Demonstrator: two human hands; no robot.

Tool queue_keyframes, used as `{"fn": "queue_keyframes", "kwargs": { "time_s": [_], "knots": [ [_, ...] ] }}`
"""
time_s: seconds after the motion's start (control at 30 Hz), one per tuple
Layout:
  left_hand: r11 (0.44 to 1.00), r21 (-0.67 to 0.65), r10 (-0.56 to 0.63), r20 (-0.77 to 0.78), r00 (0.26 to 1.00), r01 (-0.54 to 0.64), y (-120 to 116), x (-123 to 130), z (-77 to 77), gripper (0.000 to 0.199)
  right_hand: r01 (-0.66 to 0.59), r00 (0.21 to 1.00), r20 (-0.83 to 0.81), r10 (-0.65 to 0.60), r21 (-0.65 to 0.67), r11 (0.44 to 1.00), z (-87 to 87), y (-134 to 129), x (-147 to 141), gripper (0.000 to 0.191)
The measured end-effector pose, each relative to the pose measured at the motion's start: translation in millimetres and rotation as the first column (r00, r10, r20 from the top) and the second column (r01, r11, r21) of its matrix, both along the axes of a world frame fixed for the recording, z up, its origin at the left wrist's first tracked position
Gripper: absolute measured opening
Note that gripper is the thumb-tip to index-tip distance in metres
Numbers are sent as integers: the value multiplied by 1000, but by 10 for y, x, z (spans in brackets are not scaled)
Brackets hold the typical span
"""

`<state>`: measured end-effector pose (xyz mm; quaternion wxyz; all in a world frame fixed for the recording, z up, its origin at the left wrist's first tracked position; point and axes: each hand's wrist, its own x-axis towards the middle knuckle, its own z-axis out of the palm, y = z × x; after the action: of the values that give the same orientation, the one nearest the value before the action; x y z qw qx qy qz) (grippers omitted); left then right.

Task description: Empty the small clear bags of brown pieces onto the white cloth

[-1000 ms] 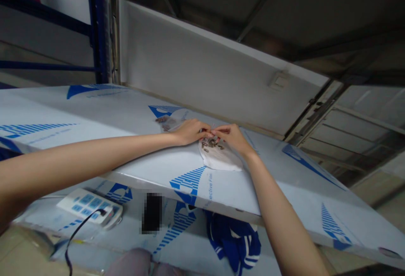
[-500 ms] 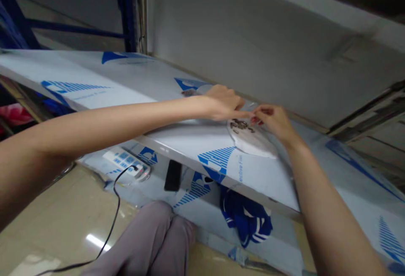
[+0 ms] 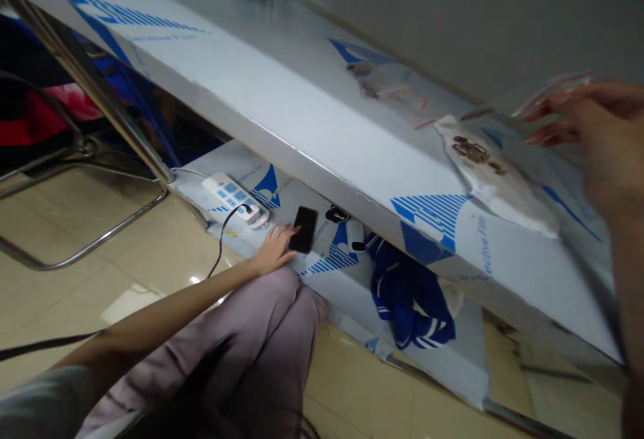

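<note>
My left hand (image 3: 276, 248) is low at the shelf, fingers spread, its fingertips touching the near-left edge of a black phone (image 3: 304, 229). My right hand (image 3: 583, 113), raised at the right, pinches a clear plastic bag (image 3: 548, 93) with a red seal line. Beneath and left of that hand, a white cloth or pouch (image 3: 503, 190) lies on the table (image 3: 312, 110), with several small brown pieces (image 3: 475, 152) on it. Further left on the table are more clear bags (image 3: 392, 86) with brownish contents.
On the lower shelf are a white power strip (image 3: 236, 199) with a black cable, a small white device (image 3: 355, 234), a round black item (image 3: 337, 213) and blue cloth (image 3: 410, 291). A metal chair frame (image 3: 151, 204) stands at the left.
My left hand has left the tabletop and come down to the phone. My right hand has lifted away from the brown pieces with a bag. The view has shifted downward and left.
</note>
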<state>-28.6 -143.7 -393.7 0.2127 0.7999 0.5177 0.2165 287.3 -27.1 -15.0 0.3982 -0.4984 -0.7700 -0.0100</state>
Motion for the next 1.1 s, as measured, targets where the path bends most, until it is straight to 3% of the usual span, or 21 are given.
{"fn": "queue_keyframes", "kwargs": {
  "time_s": [0.03, 0.13, 0.23, 0.37, 0.53, 0.67, 0.8, 0.9, 1.0, 1.1],
  "knots": [
    [1000, 3, -10, -26, 1000, 10, 167, 39, -100, 60, -51, 997, -57, 50, -6, 999, 0, -12, -10, 14],
    [981, -55, -190, -89, 978, 186, 535, 168, -304, 59, -108, 985, -134, 106, -6, 994, 11, -34, -21, 15],
    [991, -102, -100, -125, 987, 87, 615, 291, -459, 57, -54, 987, -154, 50, -26, 998, 10, -21, -2, 14],
    [999, -17, 38, -157, 987, -41, 547, 408, -605, 49, -34, 986, -163, 31, -16, 999, -13, 19, 23, 12],
    [997, 69, 51, -170, 984, -39, 584, 432, -627, 45, -79, 982, -173, 74, -22, 997, 22, 12, -5, 11],
    [999, 38, 44, -186, 982, -37, 606, 413, -517, 42, -65, 970, -237, 55, -34, 997, 62, -12, -50, 12],
    [995, 0, 100, -164, 981, -101, 500, 307, -265, 41, -41, 964, -265, 17, -86, 995, 49, 19, -50, 14],
    [993, -62, 95, -108, 990, -102, 265, 125, 65, 36, -50, 960, -278, 18, -108, 993, 45, 52, -36, 14],
    [948, -318, 4, 82, 997, 22, -104, -44, 609, 31, -47, 954, -300, 13, -107, 993, 84, 43, -69, 13],
    [814, -448, -148, 455, 878, 370, -487, -101, 1386, 32, -76, 936, -350, 39, -95, 993, 140, -15, -152, 12]
  ]
}}
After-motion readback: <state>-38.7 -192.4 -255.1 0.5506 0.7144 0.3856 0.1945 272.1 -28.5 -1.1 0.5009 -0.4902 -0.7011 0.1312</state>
